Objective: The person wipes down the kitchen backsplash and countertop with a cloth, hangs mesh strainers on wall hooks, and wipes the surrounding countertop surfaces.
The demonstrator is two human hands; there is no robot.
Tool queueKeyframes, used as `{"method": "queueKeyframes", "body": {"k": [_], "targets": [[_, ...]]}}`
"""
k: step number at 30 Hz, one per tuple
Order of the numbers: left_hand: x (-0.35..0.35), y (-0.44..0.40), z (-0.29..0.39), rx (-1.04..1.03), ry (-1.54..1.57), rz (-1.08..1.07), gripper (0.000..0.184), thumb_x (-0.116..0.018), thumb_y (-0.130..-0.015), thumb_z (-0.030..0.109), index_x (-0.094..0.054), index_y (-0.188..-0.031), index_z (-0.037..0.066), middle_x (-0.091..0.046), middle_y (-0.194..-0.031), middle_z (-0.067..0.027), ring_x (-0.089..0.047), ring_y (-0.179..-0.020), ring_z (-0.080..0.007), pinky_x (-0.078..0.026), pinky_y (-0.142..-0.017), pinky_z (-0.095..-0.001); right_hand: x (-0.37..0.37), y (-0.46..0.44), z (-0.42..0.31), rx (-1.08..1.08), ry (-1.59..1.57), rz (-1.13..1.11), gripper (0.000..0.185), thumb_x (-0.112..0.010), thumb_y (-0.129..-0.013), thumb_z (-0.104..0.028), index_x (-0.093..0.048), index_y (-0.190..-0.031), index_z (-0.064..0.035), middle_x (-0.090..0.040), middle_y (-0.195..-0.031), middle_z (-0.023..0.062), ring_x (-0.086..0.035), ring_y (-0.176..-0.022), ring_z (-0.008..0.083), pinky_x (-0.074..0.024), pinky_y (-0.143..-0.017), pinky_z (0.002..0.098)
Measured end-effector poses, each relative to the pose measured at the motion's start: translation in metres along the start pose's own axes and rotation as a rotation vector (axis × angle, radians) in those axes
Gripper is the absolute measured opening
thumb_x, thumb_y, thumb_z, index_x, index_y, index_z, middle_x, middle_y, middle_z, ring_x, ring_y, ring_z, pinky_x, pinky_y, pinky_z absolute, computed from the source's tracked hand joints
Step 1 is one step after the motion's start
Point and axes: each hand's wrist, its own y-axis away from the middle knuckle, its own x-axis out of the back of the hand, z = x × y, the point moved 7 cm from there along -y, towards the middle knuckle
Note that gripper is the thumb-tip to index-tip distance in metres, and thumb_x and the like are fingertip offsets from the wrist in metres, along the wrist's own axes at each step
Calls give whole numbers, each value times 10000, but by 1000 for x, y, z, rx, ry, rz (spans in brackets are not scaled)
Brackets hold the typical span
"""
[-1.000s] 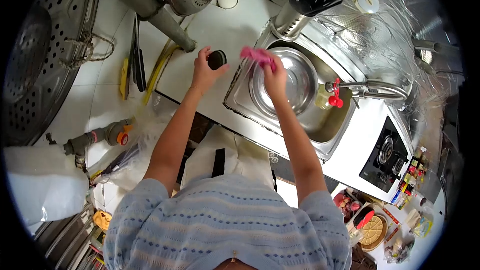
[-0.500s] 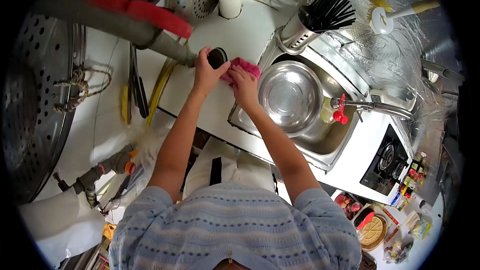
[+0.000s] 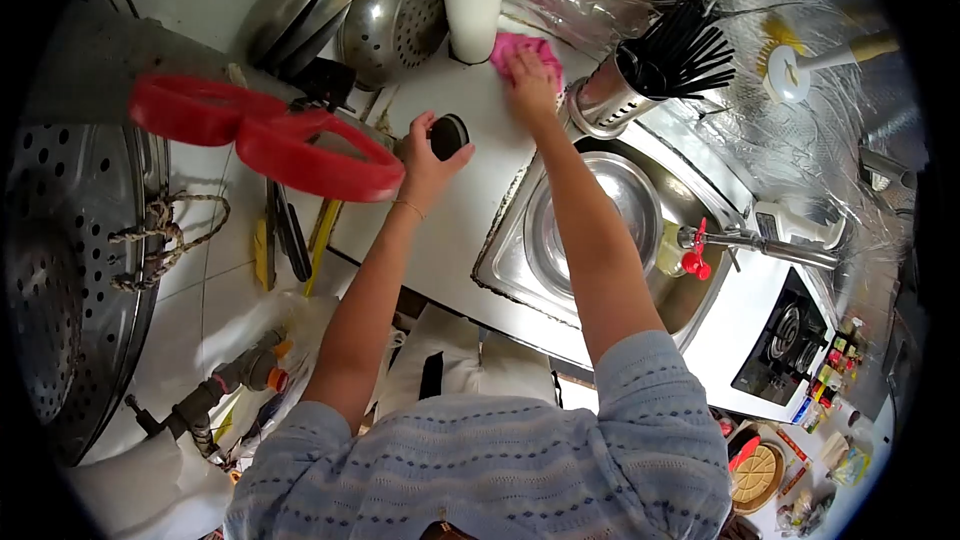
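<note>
My left hand (image 3: pixel 430 162) holds a small black round object with a pale rim (image 3: pixel 450 137) just above the white counter (image 3: pixel 420 230). Its thumb and fingers wrap round the side; I cannot tell whether it is a lid or a jar. Farther off, my right hand (image 3: pixel 530 85) presses a bunched pink cloth (image 3: pixel 515 46) onto the counter. The cloth lies beside the foot of a white pipe (image 3: pixel 473 0), near the foil-covered wall.
Right of my hands, a steel basin (image 3: pixel 540 230) sits in the sink (image 3: pixel 497 265) under a red-handled faucet (image 3: pixel 695 250). A utensil holder (image 3: pixel 603 100) stands at the sink's back corner. Colanders (image 3: pixel 395 15) and a large red-handled object (image 3: pixel 270 140) crowd the left.
My right hand has slid the pink cloth away from me, from beside the black object to the pipe's foot. My left hand keeps hold of the black object, and the view has shifted slightly.
</note>
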Motion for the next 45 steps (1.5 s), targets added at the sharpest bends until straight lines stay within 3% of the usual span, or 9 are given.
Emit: {"method": "queueKeyframes", "body": {"k": [8,12,14,18,22,30,39,43,45], "targets": [[8,-19,11,-67,24,62,771,-761,-693,293,-344,-1255,-33,-474,-1201,-171,-463,-1084,-254,-392,-916,-359,54,126,-95,116,-371,-348,485,-576,-748,-97,-517,-1227,-149,-442,-1341,67,-381,-1256,220,-279,-984,446],[-1,-25,0,-9,40,42,770,-767,-675,304,-342,-1242,3,-469,-1174,-201,-434,-1098,-329,-371,-940,-401,74,113,-84,22,-741,-380,340,-505,-742,13,-595,-1055,-86,-604,-1076,117,-566,-993,305,-436,-838,411],[2,-29,0,-20,39,66,769,-765,-674,306,-348,-1241,-2,-470,-1181,-212,-451,-1084,-337,-382,-929,-406,68,85,-48,-235,-807,-126,306,-469,-719,42,-602,-973,-63,-627,-885,139,-601,-851,326,-469,-776,413],[2,-41,-2,0,-50,63,782,-763,-653,357,-377,-1220,-19,-481,-1180,-220,-464,-1072,-358,-392,-914,-425,59,4,5,-217,-315,-135,269,-504,-796,-156,-608,-1044,-132,-609,-1063,69,-551,-1031,248,-342,-914,483],[0,-48,5,66,-272,27,813,-738,-691,385,-338,-1275,-16,-453,-1223,-219,-424,-1130,-348,-359,-964,-402,24,29,-8,0,27,-85,422,-510,-832,-295,-512,-1228,-150,-378,-1377,115,-315,-1292,280,-218,-1042,485],[-11,-59,-3,162,-345,-115,851,-749,-648,393,-342,-1279,-8,-462,-1238,-227,-370,-1168,-409,-314,-990,-460,66,128,-91,94,-172,-273,624,-574,-772,-436,-429,-1310,-156,-289,-1409,197,-252,-1310,347,-173,-1057,508],[-6,-23,3,-261,-319,91,707,-715,-693,243,-359,-1254,0,-424,-1286,-207,-375,-1188,-370,-255,-1023,-456,82,180,-124,191,-182,-393,513,-507,-861,-309,-382,-1338,-170,-301,-1418,148,-265,-1319,294,-189,-1061,476],[0,-5,-5,-237,-336,118,637,-686,-724,198,-370,-1242,2,-434,-1268,-209,-390,-1175,-363,-296,-1005,-426,85,201,-134,240,-197,-417,461,-461,-868,-185,-400,-1325,-172,-334,-1407,123,-297,-1310,262,-222,-1046,460],[2,6,-20,3,-75,42,553,-650,-753,175,-401,-1220,13,-446,-1249,-208,-405,-1168,-347,-333,-983,-398,88,214,-137,279,-197,-429,465,-455,-858,-149,-407,-1319,-173,-343,-1402,118,-307,-1306,254,-233,-1040,455]]}}
